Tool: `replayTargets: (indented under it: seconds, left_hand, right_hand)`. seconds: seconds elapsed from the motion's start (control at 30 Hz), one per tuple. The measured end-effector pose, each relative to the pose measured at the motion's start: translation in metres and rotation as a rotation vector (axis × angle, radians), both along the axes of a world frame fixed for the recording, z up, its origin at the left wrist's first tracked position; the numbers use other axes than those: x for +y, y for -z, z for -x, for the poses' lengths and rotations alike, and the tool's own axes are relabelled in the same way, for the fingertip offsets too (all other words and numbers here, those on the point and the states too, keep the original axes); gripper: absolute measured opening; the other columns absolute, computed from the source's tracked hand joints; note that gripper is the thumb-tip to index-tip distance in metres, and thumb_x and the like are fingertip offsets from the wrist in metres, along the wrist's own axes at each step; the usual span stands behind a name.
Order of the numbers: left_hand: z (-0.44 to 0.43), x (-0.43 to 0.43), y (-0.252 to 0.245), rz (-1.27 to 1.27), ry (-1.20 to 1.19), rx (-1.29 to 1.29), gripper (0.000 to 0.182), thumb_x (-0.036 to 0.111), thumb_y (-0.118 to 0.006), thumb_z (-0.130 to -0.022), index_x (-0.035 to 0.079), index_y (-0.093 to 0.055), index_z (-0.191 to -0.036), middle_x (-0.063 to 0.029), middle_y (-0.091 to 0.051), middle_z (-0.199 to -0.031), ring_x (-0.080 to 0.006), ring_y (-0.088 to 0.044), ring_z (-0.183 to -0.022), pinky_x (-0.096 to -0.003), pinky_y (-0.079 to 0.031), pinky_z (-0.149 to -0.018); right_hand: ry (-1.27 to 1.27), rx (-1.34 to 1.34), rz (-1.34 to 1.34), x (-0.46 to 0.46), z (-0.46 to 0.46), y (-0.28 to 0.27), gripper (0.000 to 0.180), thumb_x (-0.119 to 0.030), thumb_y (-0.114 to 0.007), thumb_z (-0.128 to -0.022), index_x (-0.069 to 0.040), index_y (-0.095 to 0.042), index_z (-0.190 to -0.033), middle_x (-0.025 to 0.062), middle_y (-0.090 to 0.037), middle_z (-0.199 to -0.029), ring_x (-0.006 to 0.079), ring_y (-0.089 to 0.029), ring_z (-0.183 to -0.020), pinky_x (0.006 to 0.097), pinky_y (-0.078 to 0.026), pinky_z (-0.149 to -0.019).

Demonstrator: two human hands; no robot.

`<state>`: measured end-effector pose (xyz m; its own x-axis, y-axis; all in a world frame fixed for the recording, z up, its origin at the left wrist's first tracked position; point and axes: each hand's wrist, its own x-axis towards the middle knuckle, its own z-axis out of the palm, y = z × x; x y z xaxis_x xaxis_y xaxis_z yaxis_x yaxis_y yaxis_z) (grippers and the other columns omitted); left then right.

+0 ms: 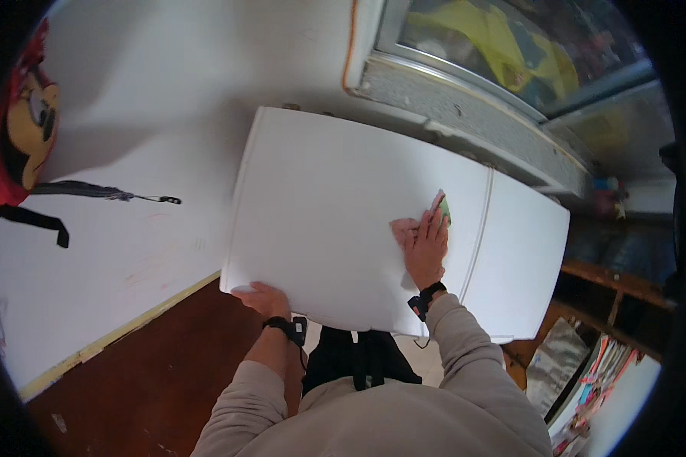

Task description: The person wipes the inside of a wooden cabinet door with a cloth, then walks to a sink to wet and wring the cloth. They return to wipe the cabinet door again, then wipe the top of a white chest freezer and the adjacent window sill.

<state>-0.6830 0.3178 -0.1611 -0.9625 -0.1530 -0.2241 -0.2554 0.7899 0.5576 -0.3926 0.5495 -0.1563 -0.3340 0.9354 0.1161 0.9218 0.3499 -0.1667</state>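
Observation:
Before me is a large white panel (343,217) with rounded edges, parted by a seam from a narrower white section (520,263) on the right. My right hand (429,248) presses a pink cloth (405,228) with a green part flat onto the panel, a little left of the seam. At the panel's near left corner rests my left hand (263,300), its fingers on the edge and no object seen in it. Its underside grip is hidden. Both wrists wear black bands with small devices.
A red cartoon-character bag (28,131) with dangling straps hangs by the white wall at left. A window ledge (457,114) runs behind the panel. At right stands a wooden shelf unit (617,285) near papers or magazines (606,371). Reddish-brown flooring (143,365) lies lower left.

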Motion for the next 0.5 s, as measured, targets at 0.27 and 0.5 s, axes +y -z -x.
replayTargets:
  seconds: [0.27,0.5]
  left_hand:
    - [0.004,0.002,0.002,-0.012,-0.029,-0.016,0.069,0.02,-0.045,-0.105,-0.003,-0.012,-0.161,-0.0348,-0.038,-0.149,-0.0472,-0.049,-0.132,-0.0516,-0.042,-0.113]
    - [0.002,-0.001,0.006,0.01,-0.027,0.034,0.07,0.018,-0.047,-0.106,-0.003,-0.011,-0.161,-0.034,-0.03,-0.155,-0.0463,-0.042,-0.139,-0.0519,-0.036,-0.117]
  right_hand:
    - [-0.219,0.075,-0.101,0.087,0.168,0.012,0.063,-0.038,-0.05,-0.104,0.0,-0.041,-0.154,0.024,-0.032,-0.164,0.0471,-0.031,-0.148,0.0561,-0.028,-0.12]
    - [-0.362,0.038,-0.135,0.114,0.246,0.029,0.066,-0.041,-0.049,-0.104,-0.002,-0.038,-0.157,0.0216,-0.031,-0.165,0.0439,-0.03,-0.15,0.0571,-0.03,-0.119]
